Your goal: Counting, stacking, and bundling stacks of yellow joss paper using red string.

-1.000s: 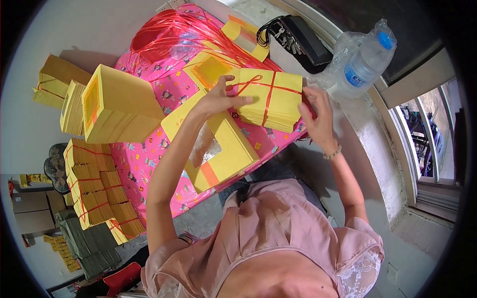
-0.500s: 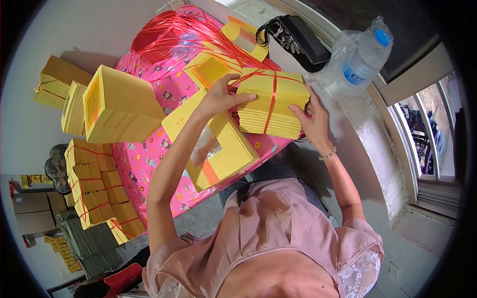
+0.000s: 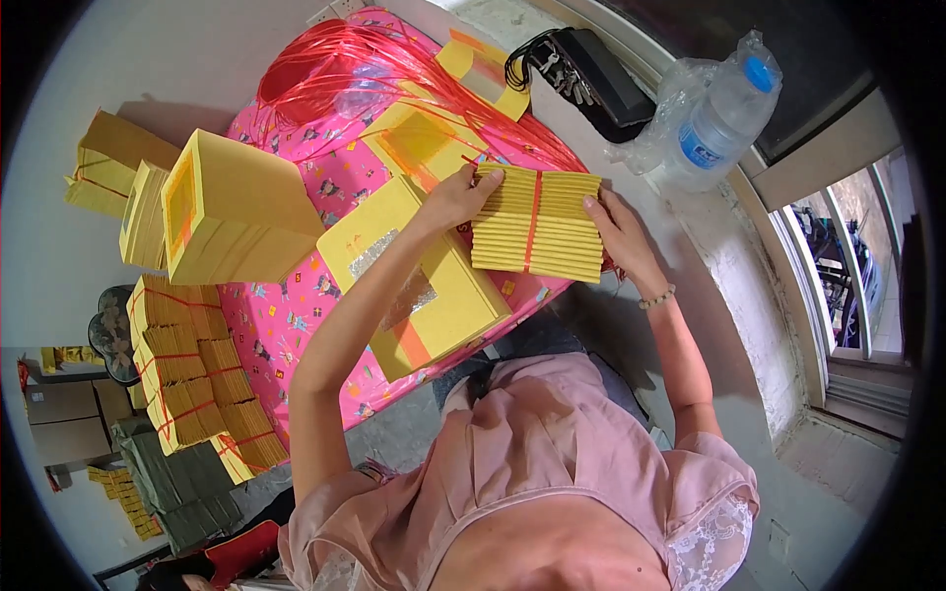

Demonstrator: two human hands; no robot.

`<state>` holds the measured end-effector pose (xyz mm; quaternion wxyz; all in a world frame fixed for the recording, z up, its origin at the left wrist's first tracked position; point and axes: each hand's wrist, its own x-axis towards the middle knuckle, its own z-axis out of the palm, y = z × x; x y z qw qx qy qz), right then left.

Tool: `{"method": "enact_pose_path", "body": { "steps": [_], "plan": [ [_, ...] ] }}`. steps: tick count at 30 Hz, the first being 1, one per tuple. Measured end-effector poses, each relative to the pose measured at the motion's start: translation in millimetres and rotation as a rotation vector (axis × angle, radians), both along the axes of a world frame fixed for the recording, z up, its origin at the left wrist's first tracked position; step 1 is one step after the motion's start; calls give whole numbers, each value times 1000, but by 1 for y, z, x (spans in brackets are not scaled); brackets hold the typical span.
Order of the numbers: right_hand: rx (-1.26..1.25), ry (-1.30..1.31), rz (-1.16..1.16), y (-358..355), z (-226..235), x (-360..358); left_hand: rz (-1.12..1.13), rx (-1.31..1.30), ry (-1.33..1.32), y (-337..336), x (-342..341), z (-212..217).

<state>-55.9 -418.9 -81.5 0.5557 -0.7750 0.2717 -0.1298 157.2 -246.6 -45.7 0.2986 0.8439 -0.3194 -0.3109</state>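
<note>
Between my hands is a bundle of yellow padded envelopes [image 3: 503, 236], tied with red plastic strap. Its folded edges face me, and one strap runs down the middle. My left hand [image 3: 455, 200] grips the bundle's left end, thumb on top and fingers partly hidden. At the other end my right hand [image 3: 627, 239] is closed round the side, thumb on the near face. Beside the bundle, a flat stack of yellow envelopes [image 3: 458, 310] with orange and silvery patches lies under my left forearm.
A pink patterned cloth [image 3: 266, 330] covers the table. Tall yellow stacks [image 3: 258, 197] and strapped bundles [image 3: 177, 369] stand at the left. Loose red strap [image 3: 330, 74] lies at the back. On the right ledge are a black case with keys [image 3: 601, 79] and a water bottle [image 3: 724, 128].
The bundle has tipped so its folded edges face up toward me instead of its broad top face. Both hands have shifted their hold at its ends.
</note>
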Motion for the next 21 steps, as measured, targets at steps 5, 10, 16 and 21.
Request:
{"method": "enact_pose_path", "body": {
  "steps": [5,10,16,21],
  "plan": [
    [125,-115,-80,17,4,10,499,-351,535,-19,-30,-14],
    [230,-233,-48,27,8,13,370,-440,347,-20,-29,-21],
    [344,-269,-13,13,2,22,398,-472,474,-25,-22,-25],
    [332,-243,-68,17,-1,27,383,-470,551,-20,-30,-19]
  ]
}}
